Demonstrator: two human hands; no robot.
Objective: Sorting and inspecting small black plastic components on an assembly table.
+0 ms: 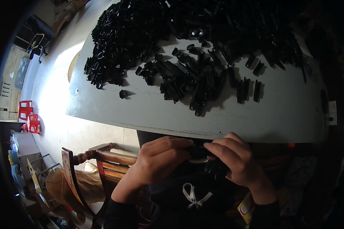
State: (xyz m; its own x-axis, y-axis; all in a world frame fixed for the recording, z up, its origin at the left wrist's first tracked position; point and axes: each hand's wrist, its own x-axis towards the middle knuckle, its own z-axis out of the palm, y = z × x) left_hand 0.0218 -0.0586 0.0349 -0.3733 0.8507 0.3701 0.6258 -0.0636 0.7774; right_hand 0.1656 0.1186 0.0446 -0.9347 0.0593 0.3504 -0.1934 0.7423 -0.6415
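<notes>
Just off the near edge of a pale table [149, 110], both my hands are closed on one small black plastic piece [198, 152]. My left hand [158, 158] pinches its left side and my right hand [233, 154] its right side. The dark clothing behind the piece and my fingers over its ends hide its exact shape. On the table beyond lies a big heap of black plastic parts [122, 42]. Closer to me is a looser cluster of longish black clips [202, 80]. A few single parts [257, 91] lie apart to the right, and one small part [123, 94] to the left.
A wooden chair [114, 168] stands at the left below the table, with a brown sack [59, 183] by it. Red plastic stools [25, 110] and stacked boxes [28, 147] are farther left. A white wall socket [333, 112] shows at the right.
</notes>
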